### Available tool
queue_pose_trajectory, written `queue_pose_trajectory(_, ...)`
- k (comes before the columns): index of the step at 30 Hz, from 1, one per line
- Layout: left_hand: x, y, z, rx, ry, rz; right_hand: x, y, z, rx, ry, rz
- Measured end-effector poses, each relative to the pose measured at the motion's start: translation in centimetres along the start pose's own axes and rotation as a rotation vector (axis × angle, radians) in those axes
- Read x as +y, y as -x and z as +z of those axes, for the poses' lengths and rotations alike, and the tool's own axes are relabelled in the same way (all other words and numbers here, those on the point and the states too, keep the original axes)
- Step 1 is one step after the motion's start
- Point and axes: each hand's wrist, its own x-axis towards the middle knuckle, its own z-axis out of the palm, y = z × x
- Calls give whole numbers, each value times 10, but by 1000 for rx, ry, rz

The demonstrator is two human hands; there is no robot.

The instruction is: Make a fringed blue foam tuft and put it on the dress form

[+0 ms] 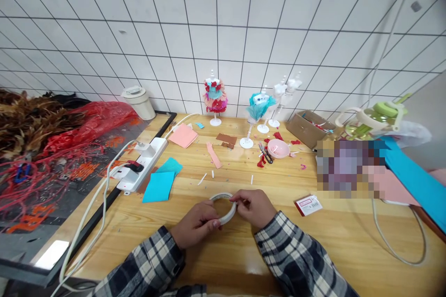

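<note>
A roll of whitish tape (228, 216) is held up over the near middle of the wooden table. My left hand (197, 223) is closed around its left and lower side, thumb on the near rim. At the roll's right edge, the fingers of my right hand (253, 206) are pinched together; whether they grip the tape's end or the rim itself I cannot make out. Small white strips (202, 179) lie just beyond the roll. Blue crepe paper sheets (158, 187) are to the left, and a red and white card (308, 205) is to the right.
Along the wall stand small white mannequins, one in a ruffled paper dress (215, 97), another in teal paper (259, 104). A pink bowl (278, 149) and small scissors (266, 154) sit before them. A white power strip (148, 162) with cables borders the left, a cardboard box (306, 131) the right.
</note>
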Motion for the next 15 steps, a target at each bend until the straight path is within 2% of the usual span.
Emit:
queue_pose_trajectory(3, 2, 0, -1, 18, -43, -33, 3, -1, -2, 37, -120, 11)
queue_pose_trajectory(8, 4, 2, -4, 40, -106, -54, 6, -1, -2, 101, -439, 36)
queue_pose_trajectory(12, 8, 0, -6, -4, -195, -59, 0, -3, 9, 23, -498, 141)
queue_pose_trajectory(15, 16, -4, -7, -18, -364, -122, -9, -5, 19, 71, -524, 188)
